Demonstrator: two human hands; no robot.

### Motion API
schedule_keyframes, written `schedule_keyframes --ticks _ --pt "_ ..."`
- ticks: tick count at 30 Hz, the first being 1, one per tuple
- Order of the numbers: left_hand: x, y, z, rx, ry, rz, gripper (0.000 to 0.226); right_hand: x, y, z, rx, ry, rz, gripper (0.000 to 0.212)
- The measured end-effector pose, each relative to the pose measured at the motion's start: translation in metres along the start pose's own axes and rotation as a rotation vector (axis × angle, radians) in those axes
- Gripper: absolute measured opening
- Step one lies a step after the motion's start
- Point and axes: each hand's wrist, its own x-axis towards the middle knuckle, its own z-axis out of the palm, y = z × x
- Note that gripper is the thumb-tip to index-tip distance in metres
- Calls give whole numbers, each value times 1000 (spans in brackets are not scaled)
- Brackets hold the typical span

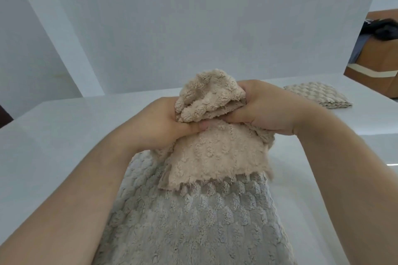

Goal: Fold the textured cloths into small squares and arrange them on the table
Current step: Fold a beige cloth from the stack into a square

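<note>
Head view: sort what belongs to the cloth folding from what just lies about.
Job: beige cloth, gripped by left hand and right hand; grey cloth beneath; folded cloth; white table.
Lying about: brown box; dark bundle on it.

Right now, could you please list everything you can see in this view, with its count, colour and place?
beige fluffy textured cloth: one, beige, held above the table's middle, bunched at the top, its lower edge hanging over the grey cloth
grey fluffy textured cloth: one, grey, spread on the near part of the table
folded cream textured cloth: one, cream, lying flat at the table's far right
smooth white table: one, white, under the cloths
brown cardboard box: one, brown with a cream band, beyond the table at right
left hand: one, grips the beige cloth's left side
right hand: one, grips its right side
</note>
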Motion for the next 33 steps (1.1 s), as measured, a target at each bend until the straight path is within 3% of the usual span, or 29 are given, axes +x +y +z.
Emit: schedule_keyframes --ticks 3,5,9,11,14,23,29,33 --pt "-1 2 -2 -51 -19 52 51 -2 2 -3 -30 -63 -9 35" --pt "0 -1 -2 36 28 97 59 -5 1 -5 -106 -98 -13 44" --pt "0 2 1 293 181 170 49 -1 3 -8 -369 -50 23 52" --pt "1 2 0 389 205 197 40 0 4 -8 -487 -17 57 46" --pt "4 -2 -1 564 223 194 28 2 7 -8 -544 38 69 21" --pt "2 -2 -5 713 297 61 26 9 10 -4 -744 216 19 5" --pt "6 -12 -5 735 243 3 38 9 15 -2 -767 190 58 31" --pt "7 -18 -7 725 207 72 38 4 12 -6 -767 109 93 48"
